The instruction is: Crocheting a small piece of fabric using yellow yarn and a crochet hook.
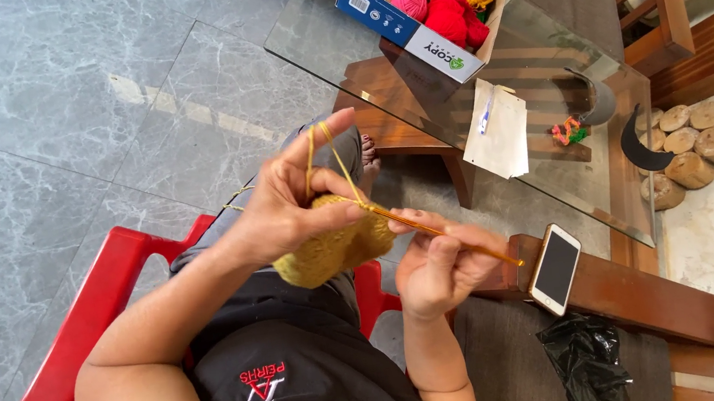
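table: glass [537, 54], wood-framed
box [394, 17]: yarn balls [443, 16] inside
phone [555, 267]: on wooden ledge
chair [86, 339]: red plastic

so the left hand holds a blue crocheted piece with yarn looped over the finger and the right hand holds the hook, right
Not quite: the head view shows the crocheted piece is mustard yellow, not blue. The left hand does hold it with yellow yarn looped over a finger, and the right hand holds the thin orange crochet hook.

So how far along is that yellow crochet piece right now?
Done: a small yellow crocheted piece already has several rows. In hand: left hand pinches it with yarn looped over a raised finger; right hand works the hook at its edge. Left: the final size cannot be told.
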